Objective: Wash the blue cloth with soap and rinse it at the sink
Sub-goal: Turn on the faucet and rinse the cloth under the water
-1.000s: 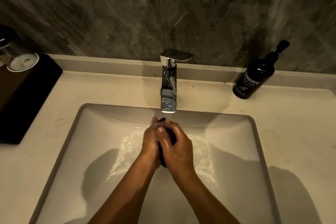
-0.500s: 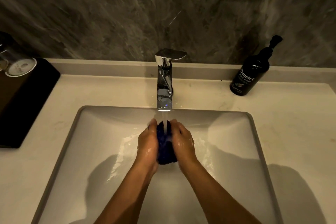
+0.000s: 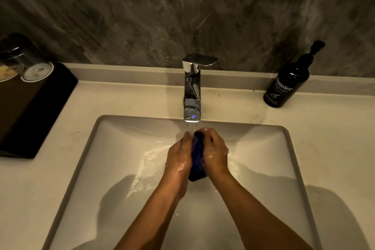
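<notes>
The blue cloth (image 3: 197, 158) is bunched into a dark wad, pressed between my left hand (image 3: 179, 159) and my right hand (image 3: 215, 151) over the white sink (image 3: 113, 168). Both hands are wet and close on the cloth from either side. Water runs from the chrome tap (image 3: 192, 95) onto the top of the cloth and my fingertips. A dark soap bottle (image 3: 286, 85) labelled hand wash stands on the counter at the back right.
A black tray (image 3: 30, 107) with upturned glasses (image 3: 34, 67) sits on the counter at the left. Water spreads across the basin floor below my hands. A dark marbled wall rises behind the counter.
My hands have rubbed the cloth: the right hand slid forward over it and the left drew back. More of the cloth's lower end now shows between my wrists.
</notes>
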